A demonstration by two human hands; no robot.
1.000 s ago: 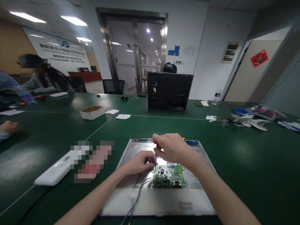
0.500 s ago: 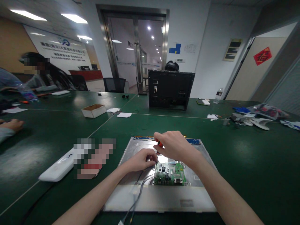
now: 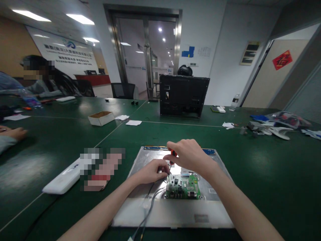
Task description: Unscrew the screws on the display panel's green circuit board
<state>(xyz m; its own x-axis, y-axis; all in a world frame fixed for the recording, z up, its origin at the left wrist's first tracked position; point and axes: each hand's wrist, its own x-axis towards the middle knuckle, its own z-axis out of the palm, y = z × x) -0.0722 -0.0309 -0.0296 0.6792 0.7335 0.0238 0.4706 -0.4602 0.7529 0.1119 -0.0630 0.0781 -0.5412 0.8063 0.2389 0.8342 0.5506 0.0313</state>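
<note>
A flat silver metal panel [image 3: 173,211] lies on the green table in front of me, with a small green circuit board [image 3: 183,190] mounted on it. My right hand [image 3: 191,156] grips a screwdriver with a red handle [image 3: 173,154], its tip pointing down at the board's upper left corner. My left hand [image 3: 151,171] rests on the panel beside that corner, fingers pinched near the screwdriver tip; what they pinch is too small to tell. Grey cables [image 3: 147,211] run from the board toward me over the panel's near edge.
A white oblong device [image 3: 61,180] lies to the left. A black monitor casing [image 3: 184,96] stands upright farther back. A small cardboard box [image 3: 101,118] and paper scraps sit mid-table. Parts and bags [image 3: 273,125] clutter the right. Another person sits at far left, a hand [image 3: 13,133] on the table.
My hands stay at the board's corner; the view has shifted slightly, so everything sits a little to the right. The right hand has dropped a touch lower with the screwdriver.
</note>
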